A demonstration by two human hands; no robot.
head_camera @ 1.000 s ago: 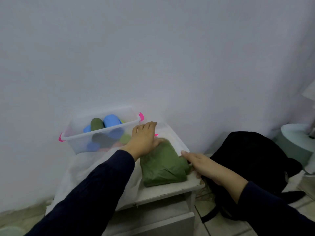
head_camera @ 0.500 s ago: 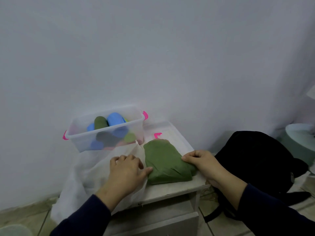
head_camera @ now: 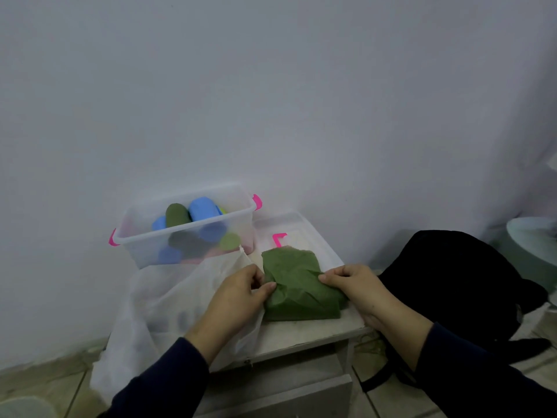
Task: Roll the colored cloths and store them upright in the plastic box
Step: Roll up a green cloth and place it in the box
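Since a moment ago, the left hand (head_camera: 241, 292) has moved onto the folded green cloth (head_camera: 297, 286); both it and the right hand (head_camera: 358, 286) now pinch its edges, grip closed, on the white counter (head_camera: 304, 331) beside the clear plastic box (head_camera: 187, 233), against a white wall (head_camera: 271, 86).

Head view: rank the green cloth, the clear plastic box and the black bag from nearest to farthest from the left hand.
1. green cloth, touching the left hand
2. clear plastic box, behind the hand, by the wall
3. black bag, far right, on the floor
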